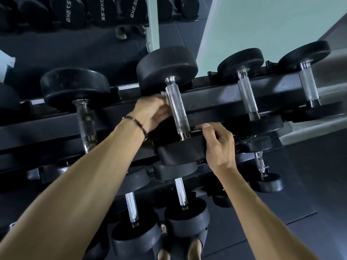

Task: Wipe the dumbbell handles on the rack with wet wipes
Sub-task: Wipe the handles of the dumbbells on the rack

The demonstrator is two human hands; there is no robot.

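Black dumbbell heads [167, 67], knurled silver handle [176, 111], pale green wall [262, 21].

The middle dumbbell [175, 102] is lying across the rack [216, 96]'s top rail, with two dumbbells [246, 87] sitting right of it and one dumbbell [78, 102] left.

The left hand [152, 111] is holding a small white wipe [163, 96] against the left side of a metal handle [176, 111]; its fingers are curling around the wipe, just beside the bar. A beaded bracelet [138, 126] is sitting on that wrist. The right hand [218, 145] is gripping the near black weight [180, 151] of the same dumbbell, the thumb [203, 127] lying on its top edge. The far weight [166, 67] is resting on the upper rail of the black rack [216, 99]. More dumbbells are lying on both sides and on the lower rails. A mirror [75, 44] behind is showing other weights. Toes in sandals [195, 248] are showing at the bottom edge.
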